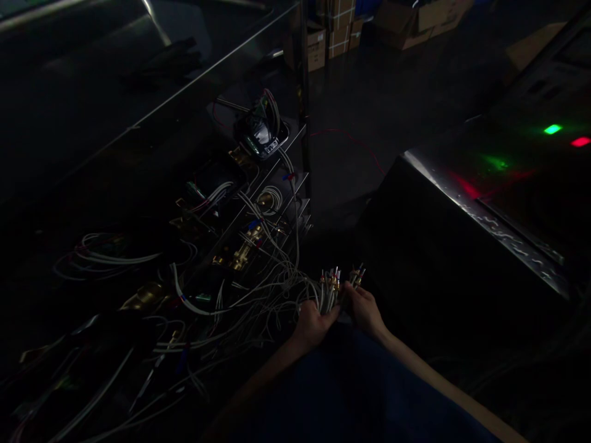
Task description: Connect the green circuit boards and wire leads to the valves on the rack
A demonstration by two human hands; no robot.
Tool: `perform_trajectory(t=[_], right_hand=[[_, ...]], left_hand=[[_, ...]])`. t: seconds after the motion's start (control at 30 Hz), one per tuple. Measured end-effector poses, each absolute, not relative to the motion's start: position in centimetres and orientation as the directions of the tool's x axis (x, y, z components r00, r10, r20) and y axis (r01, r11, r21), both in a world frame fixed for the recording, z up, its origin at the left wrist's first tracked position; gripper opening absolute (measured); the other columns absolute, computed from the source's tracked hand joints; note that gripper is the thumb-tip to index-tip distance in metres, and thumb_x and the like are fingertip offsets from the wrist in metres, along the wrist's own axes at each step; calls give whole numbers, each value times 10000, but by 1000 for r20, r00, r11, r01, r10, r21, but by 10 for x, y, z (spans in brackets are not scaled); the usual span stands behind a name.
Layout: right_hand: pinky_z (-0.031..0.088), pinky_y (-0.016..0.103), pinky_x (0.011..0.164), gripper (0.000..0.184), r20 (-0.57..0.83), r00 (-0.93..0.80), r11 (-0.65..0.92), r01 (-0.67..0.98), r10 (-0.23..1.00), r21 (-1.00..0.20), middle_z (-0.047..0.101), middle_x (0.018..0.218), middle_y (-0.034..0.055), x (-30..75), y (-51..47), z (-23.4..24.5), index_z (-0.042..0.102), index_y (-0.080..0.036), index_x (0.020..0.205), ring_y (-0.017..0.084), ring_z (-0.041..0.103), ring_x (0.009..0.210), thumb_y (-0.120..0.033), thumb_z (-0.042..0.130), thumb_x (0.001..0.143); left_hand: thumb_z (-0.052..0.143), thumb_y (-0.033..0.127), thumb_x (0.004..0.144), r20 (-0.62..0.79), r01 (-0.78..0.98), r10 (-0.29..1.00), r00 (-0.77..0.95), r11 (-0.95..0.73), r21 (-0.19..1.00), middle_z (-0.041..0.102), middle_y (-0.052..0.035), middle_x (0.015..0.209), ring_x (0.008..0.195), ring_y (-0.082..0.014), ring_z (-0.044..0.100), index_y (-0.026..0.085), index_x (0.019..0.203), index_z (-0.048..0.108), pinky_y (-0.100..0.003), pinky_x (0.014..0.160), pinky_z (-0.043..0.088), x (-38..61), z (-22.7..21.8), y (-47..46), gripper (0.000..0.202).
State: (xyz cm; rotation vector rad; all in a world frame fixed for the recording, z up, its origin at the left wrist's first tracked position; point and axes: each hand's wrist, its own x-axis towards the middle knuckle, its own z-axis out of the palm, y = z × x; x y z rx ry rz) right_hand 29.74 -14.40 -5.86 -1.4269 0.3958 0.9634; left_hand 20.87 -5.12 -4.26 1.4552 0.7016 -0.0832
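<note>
My left hand (312, 324) is closed round a bundle of thin pale cables (329, 295) whose metal-tipped ends point up. Close beside it, my right hand (364, 306) pinches a smaller group of cable ends (357, 275), also with metal tips. From the hands the cables trail left in a loose tangle (281, 277) toward several units. One black housing (261, 136) with a circuit board and wires sits at the rack's far end. Nearer lies a brass fitting (249, 246) with blue and red marks. The dim light hides the finer details of the tips.
Dark shelving edges (295, 141) run along the left. On the right stands a dark machine with a metal edge (443, 184), a green light (552, 129) and a red light (580, 141). Cardboard boxes (339, 31) are stacked at the back; an open carton (406, 24) is beside them.
</note>
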Motion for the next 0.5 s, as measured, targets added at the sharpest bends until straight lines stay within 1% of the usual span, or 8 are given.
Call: perform_trajectory(t=[0.07,0.13,0.2,0.27,0.33,0.37,0.43,0.5], right_hand=[[485,306,565,326,-746,586,-152,-745,318,-650,645,606,31,298,-145,-59,594,-202,687,206,621,605,-499,689,590],[479,301,579,335,-744,589,-169,-736,317,-655,654,630,37,298,-147,-55,603,-194,679,214,627,653,-501,690,576],[479,300,612,337,-729,581,-173,-727,361,-665,669,675,43,298,-152,-46,607,-188,673,211,626,686,-500,687,573],[486,313,705,293,-690,529,-180,-714,495,-677,692,777,53,299,-159,-34,625,-184,704,211,631,752,-437,695,574],[475,339,798,261,-635,445,-193,-703,632,-684,701,864,60,300,-166,-25,641,-190,741,224,632,829,-371,697,562],[470,353,823,267,-620,408,-198,-707,670,-679,701,883,66,301,-169,-22,646,-194,753,236,631,858,-371,694,560],[469,373,832,329,-629,343,-201,-749,698,-631,695,900,87,305,-170,-22,650,-195,792,256,629,903,-461,662,600],[473,389,836,474,-645,263,-184,-822,718,-539,681,948,112,310,-165,-25,649,-181,880,262,623,955,-606,541,700]], left_hand=[[644,365,732,-440,452,317,840,40,891,714,-80,814,792,-235,643,184,820,716,-293,732,464,210,-42,-51,214],[674,366,707,-444,487,309,841,-73,871,708,-88,773,755,-246,644,185,809,716,-301,708,463,211,-40,-51,212],[690,350,696,-437,506,333,836,-155,849,703,-97,746,726,-253,646,184,797,716,-310,690,461,210,-38,-48,196],[664,332,730,-374,456,351,859,-187,870,716,-111,826,790,-263,657,190,868,720,-320,733,466,207,-34,-45,206],[612,328,783,-263,343,342,902,-196,919,714,-116,972,923,-270,650,207,980,709,-331,828,460,202,-29,-41,250],[590,328,802,-209,283,327,922,-199,938,703,-113,1037,981,-269,638,218,1031,696,-335,873,451,199,-26,-39,275],[573,338,811,-124,183,266,956,-210,961,685,-109,1099,1030,-273,622,230,1078,678,-347,916,439,192,-22,-36,307],[586,390,783,-117,161,214,970,-200,967,702,-117,1028,986,-290,633,230,1007,698,-364,877,456,186,-21,-36,297]])
